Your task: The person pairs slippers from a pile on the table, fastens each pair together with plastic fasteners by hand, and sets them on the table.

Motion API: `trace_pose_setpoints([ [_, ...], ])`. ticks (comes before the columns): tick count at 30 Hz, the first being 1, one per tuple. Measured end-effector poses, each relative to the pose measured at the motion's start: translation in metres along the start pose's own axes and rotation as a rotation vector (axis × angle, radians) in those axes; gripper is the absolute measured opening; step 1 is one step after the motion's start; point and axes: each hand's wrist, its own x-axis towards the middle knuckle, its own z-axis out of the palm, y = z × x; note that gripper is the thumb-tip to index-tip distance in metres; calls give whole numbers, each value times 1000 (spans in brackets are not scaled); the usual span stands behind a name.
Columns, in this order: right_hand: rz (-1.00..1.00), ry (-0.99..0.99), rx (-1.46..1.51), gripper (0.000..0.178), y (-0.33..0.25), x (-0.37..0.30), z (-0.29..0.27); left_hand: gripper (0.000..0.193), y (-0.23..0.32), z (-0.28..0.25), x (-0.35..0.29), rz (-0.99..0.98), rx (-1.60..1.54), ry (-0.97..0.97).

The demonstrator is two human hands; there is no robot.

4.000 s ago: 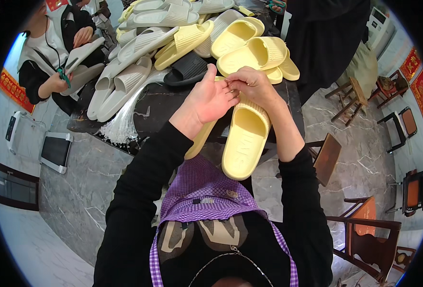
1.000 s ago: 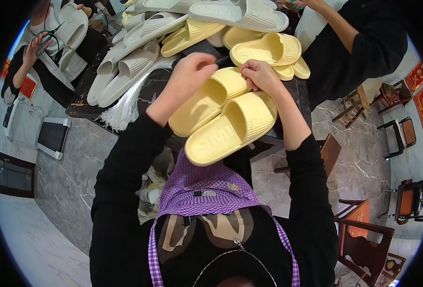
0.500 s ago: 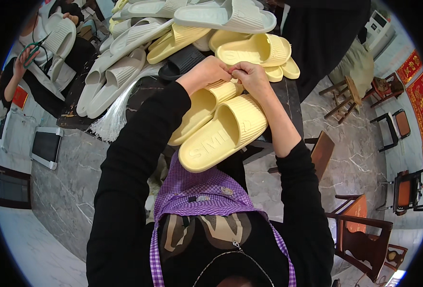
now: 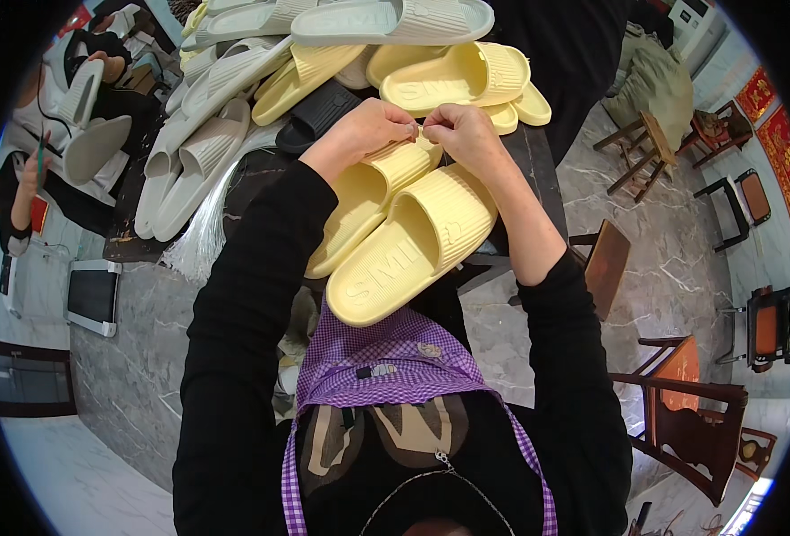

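Observation:
A pair of pale yellow slides lies at the table's near edge: a front slide point(image 4: 422, 241) with raised lettering on its footbed, and a rear slide point(image 4: 346, 219) beside it. Over their far ends, my left hand point(image 4: 368, 132) and my right hand point(image 4: 468, 136) are both closed in a pinch, fingertips a small gap apart. Whatever is between the fingers is too small to make out. Close to my left wrist sits a black slide point(image 4: 316, 118). A bundle of white strings point(image 4: 200, 223) hangs over the table edge left of my left arm.
Grey slides point(image 4: 212, 147) and more yellow slides point(image 4: 462, 79) are heaped on the dark table point(image 4: 256, 183). At the far left a co-worker point(image 4: 33, 183) handles grey slides and a green-handled tool. Wooden stools and a wooden chair point(image 4: 694, 429) stand on the right.
My fingertips have moved slightly apart from where they met. The yellow slides stay nearly in place while the whole view has shifted a little. The co-worker's grey slides have turned.

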Motion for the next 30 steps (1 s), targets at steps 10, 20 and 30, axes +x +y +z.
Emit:
trace_pose_setpoints([
  [10, -77, 32, -104, 14, -1, -1, 0, 12, -4, 0, 7, -54, -38, -79],
  [20, -105, 4, -87, 12, -4, -2, 1, 11, 4, -1, 4, -129, -45, -116],
  [30, 45, -114, 70, 8, 4, 8, -4, 7, 1, 4, 8, -43, 27, -128],
])
